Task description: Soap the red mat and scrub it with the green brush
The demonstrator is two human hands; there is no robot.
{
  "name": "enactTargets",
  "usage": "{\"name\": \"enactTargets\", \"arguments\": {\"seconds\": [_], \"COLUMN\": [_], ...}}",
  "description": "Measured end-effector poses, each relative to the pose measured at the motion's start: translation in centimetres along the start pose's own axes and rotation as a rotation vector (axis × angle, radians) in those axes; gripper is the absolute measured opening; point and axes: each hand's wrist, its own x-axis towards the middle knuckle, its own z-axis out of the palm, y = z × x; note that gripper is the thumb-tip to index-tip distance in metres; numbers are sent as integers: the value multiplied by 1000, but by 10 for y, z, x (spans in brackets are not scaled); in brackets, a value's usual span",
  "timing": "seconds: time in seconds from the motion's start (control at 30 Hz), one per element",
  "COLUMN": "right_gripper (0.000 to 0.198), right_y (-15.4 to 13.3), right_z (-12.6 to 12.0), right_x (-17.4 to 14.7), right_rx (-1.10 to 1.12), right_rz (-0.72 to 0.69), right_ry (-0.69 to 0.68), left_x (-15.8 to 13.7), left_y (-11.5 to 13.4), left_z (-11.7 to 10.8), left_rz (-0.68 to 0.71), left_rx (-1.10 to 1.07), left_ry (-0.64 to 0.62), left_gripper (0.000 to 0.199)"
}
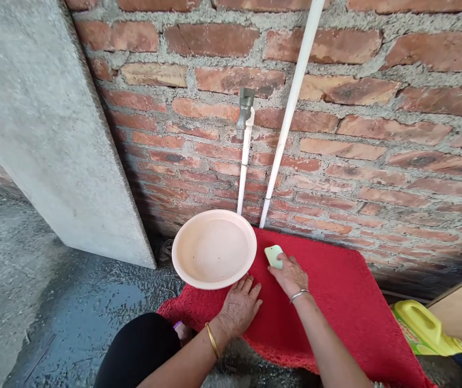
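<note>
My right hand (290, 275) grips a pale green scrub brush (273, 255) from above, fingers wrapped over its near end. Its underside is hidden against the red cloth (328, 302). Flat on the same cloth rests my left hand (239, 306), fingers stretched out and holding nothing. Its fingertips lie by the near rim of a pale pink basin (214, 249). The basin stands at the cloth's left end, with small dark specks on its bottom.
Behind the cloth rises a brick wall (360, 140) with a tap (246, 110) and a white pipe (291, 116). A concrete slab (64, 134) leans at left above wet floor (109, 307). A yellow jug (420, 326) lies at right.
</note>
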Motion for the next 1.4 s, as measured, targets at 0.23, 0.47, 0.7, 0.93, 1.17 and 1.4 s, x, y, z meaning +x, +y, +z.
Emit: {"name": "enactTargets", "arguments": {"seconds": [0.23, 0.47, 0.7, 0.93, 1.17, 1.4], "right_gripper": [48, 45, 41, 43, 46, 48], "right_y": [108, 58, -39, 44, 185, 277], "right_z": [-22, -18, 7, -15, -46, -48], "right_x": [-4, -1, 16, 25, 14, -1], "right_rx": [19, 106, 72, 9, 5, 66], "right_rz": [231, 173, -110, -14, 228, 472], "right_ry": [7, 29, 31, 37, 47, 131], "left_x": [6, 6, 7, 7, 6, 5], "left_y": [-1, -1, -4, -6, -10, -24], "left_z": [8, 10, 9, 13, 12, 20], "left_rz": [-90, -86, -38, -29, -25, -16], "left_rx": [-47, -45, 9, 44, 97, 136], "left_ry": [-6, 6, 25, 72, 82, 90], "left_gripper": [49, 46, 43, 41, 41, 40]}}
